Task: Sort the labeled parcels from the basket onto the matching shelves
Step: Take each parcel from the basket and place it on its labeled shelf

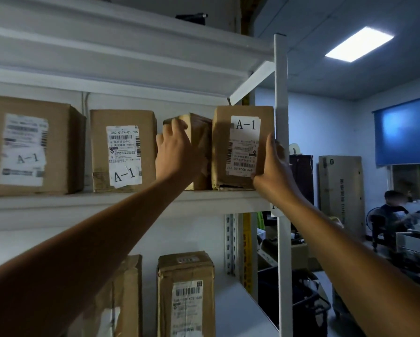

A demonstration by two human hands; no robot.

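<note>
— Where are the hands?

— Both are up at the white metal shelf (106, 199). The right hand (274, 164) holds the rightmost A-1 parcel (240, 147), fingers wrapped round its right edge and thumb pressed on its front lower corner. The left hand (174, 147) lies with its fingers curled over the front top corner of the small brown box (199, 142) just beside that parcel.

— What do the boxes look like?

— Plain corrugated cardboard, upright rectangular blocks with creased, scuffed skins. The held parcel has a crumpled bottom edge and a white paper label with barcodes, printed upside down under the A-1 mark. The small box is dented and turned corner-first, its side touching the held parcel.

— And further left?

— A taped carton marked A-1 (123, 152), then a larger A-1 carton (31, 147), each with wrinkled white labels. A narrow gap separates these two.

— Any room at the right end?

— Little. The held parcel stands at the shelf's end, close against the white upright post (283, 166); the fingers sit between box and post. Open height remains above the boxes, under the ribbed underside of the upper shelf (106, 57).

— Below?

— A wrapped parcel with a barcode label (187, 295) stands on the lower shelf (238, 312), open board to its right.
</note>
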